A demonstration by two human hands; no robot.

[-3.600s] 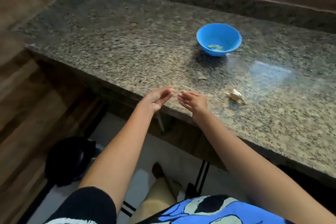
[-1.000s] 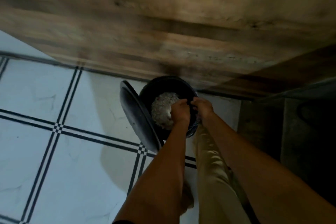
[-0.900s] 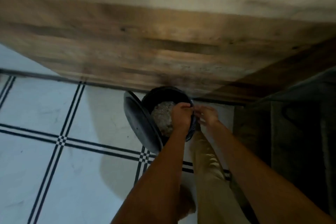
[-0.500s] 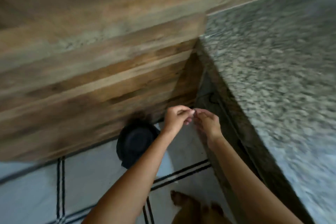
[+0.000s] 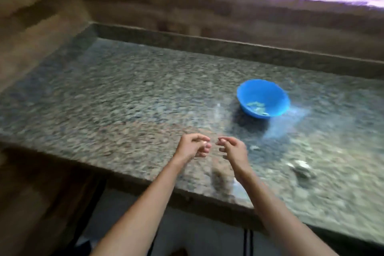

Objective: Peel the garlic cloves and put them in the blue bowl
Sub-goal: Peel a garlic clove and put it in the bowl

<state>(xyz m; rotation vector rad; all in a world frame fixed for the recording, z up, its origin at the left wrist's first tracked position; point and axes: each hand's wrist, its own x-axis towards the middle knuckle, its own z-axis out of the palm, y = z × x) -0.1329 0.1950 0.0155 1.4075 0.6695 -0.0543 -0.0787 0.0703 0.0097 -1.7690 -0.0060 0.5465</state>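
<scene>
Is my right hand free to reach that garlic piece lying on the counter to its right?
Probably yes. The right hand hovers, seemingly empty, and only bare counter lies between it and the garlic; the blue bowl sits farther back, out of the way.

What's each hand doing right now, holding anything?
Left hand: open, fingers loosely curled, nothing visible in its grip.
Right hand: open, loosely curled, nothing visible held.

Both bare forearms extend forward and converge. The left hand (image 5: 192,146) and right hand (image 5: 234,149) are level, near each other but apart, palms facing inward. The fingers (image 5: 198,137) of both are loosely curled, tips nearly meeting.
</scene>
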